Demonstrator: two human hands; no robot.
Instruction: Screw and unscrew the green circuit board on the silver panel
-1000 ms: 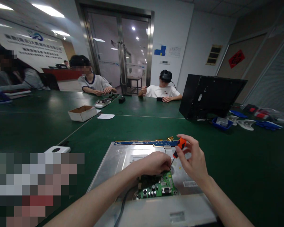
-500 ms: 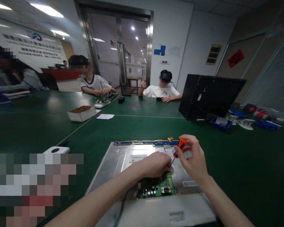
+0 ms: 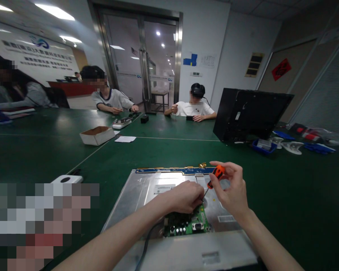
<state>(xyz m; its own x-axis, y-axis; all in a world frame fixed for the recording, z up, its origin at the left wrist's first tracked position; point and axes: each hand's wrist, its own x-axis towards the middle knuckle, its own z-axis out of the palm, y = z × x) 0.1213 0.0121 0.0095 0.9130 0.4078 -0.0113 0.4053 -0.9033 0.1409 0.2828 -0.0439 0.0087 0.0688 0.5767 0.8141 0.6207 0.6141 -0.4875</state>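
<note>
An orange-and-black screwdriver [image 3: 219, 173] is held by its handle between the thumb and fingers of my right hand [image 3: 233, 188]. Its thin shaft slants down and left to the top edge of a green circuit board [image 3: 196, 222]. There my left hand [image 3: 188, 195] has its fingertips pressed together near the screwdriver's tip; whatever they pinch is hidden. The board is on the metal back of a flat display panel [image 3: 147, 188], which lies on the table. A blue circuit strip [image 3: 161, 171] runs along the panel's far edge. From the board's left side a dark cable [image 3: 148, 241] runs toward me.
Beyond the panel spreads the green table [image 3: 164, 154]. A white open box [image 3: 97, 136] stands left, and a black monitor casing [image 3: 251, 114] stands right beside a blue tray [image 3: 264, 146]. Several people sit around the table. A white device [image 3: 67, 179] lies at the near left.
My right hand's fingers have shifted around the screwdriver handle, which tilts slightly more to the right. The left hand stays in place. Across the table, one person's raised hand has come down.
</note>
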